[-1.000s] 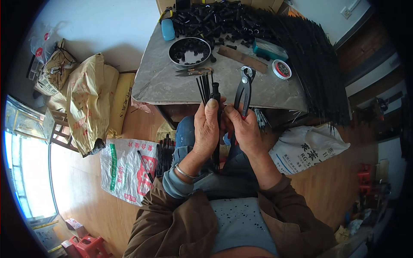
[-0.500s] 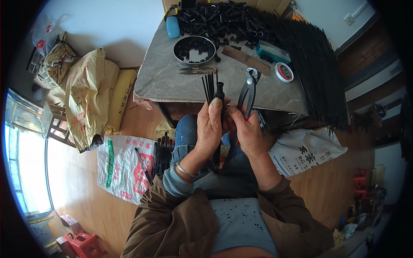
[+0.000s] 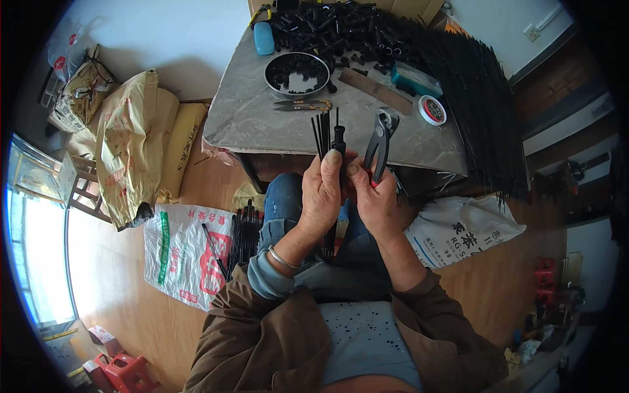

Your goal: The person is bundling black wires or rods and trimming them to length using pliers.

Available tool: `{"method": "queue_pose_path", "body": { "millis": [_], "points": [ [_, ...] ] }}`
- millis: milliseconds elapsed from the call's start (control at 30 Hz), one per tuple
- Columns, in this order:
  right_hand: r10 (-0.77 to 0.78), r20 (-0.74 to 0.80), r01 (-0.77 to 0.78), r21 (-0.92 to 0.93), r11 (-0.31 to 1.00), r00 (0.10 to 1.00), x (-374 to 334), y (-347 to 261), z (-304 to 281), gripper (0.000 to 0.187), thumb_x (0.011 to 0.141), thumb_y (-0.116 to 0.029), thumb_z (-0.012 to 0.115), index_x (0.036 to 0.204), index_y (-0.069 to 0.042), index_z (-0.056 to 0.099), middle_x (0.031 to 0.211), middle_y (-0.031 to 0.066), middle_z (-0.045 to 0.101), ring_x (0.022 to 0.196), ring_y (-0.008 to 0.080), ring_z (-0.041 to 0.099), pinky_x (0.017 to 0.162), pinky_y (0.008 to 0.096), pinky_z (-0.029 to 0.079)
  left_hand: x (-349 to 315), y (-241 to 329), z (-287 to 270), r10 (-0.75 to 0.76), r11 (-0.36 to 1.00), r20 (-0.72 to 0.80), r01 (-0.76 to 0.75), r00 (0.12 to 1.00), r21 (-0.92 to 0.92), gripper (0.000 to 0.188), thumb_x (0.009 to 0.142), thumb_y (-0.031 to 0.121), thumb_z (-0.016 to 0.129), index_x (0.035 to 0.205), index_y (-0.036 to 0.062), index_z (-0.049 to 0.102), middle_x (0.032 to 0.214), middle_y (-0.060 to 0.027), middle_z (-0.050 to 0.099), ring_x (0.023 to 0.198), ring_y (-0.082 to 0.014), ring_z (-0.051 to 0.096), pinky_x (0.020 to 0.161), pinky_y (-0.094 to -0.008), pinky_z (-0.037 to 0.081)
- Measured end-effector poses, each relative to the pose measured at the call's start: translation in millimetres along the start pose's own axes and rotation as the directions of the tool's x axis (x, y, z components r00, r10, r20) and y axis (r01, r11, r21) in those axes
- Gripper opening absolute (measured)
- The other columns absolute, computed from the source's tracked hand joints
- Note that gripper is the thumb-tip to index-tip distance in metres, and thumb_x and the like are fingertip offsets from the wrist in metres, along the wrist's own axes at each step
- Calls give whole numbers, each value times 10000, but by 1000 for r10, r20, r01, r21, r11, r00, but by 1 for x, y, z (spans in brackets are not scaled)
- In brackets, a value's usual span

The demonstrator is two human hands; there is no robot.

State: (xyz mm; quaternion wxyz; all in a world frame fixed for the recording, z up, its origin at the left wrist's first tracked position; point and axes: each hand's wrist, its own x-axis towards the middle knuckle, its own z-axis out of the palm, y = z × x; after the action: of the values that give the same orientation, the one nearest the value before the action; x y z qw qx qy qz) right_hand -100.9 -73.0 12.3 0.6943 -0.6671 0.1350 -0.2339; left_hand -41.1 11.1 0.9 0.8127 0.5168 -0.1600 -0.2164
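Note:
My left hand [image 3: 322,193] is closed round a bundle of thin black rods [image 3: 321,134], which stand upright in it. A black tube-like part with a ribbed end [image 3: 339,139] rises beside the rods at my left thumb. In my right hand [image 3: 377,196] is a pair of pincers [image 3: 380,144] with dark handles and red inside the grip; its jaws point up and away from me. The fingertips of my right hand meet the left hand near the black part, and what they touch there is hidden.
The grey table [image 3: 242,124] bears a round dish [image 3: 297,73] of small black pieces, thread snips [image 3: 303,105], a rusty metal bar [image 3: 375,92] and a round tin [image 3: 432,110]. Behind lie a heap of black parts [image 3: 347,29] and long black rods [image 3: 472,105]. Sacks [image 3: 131,144] stand left.
The pincers have tilted slightly to the right, their jaws a little lower. Both hands remain close together, and a thin rod now shows above the ribbed black end.

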Motion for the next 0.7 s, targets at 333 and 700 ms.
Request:
{"method": "queue_pose_path", "body": {
  "millis": [333, 700],
  "points": [
    [415, 321, -354, -231, 906, 851, -7, -68, -41, 193, 962, -106, 466, 1106, 23, 482, 732, 96, 581, 468, 106, 535, 434, 230, 433, 12, 4, -23, -115, 991, 214, 126, 970, -39, 602, 976, 541, 329, 901, 8, 599, 529, -21, 489, 439, -68, 415, 424, -218, 317],
    [595, 254, -567, -182, 803, 762, -25, -81, -67, 88, 970, -92, 442, 1016, -23, 471, 616, -7, 415, 456, 53, 404, 415, 213, 363, 0, 5, 13, -147, 987, 282, 123, 948, 99, 551, 985, 469, 375, 767, 11, 591, 511, 3, 442, 448, -85, 398, 445, -240, 324]
  ]
}}
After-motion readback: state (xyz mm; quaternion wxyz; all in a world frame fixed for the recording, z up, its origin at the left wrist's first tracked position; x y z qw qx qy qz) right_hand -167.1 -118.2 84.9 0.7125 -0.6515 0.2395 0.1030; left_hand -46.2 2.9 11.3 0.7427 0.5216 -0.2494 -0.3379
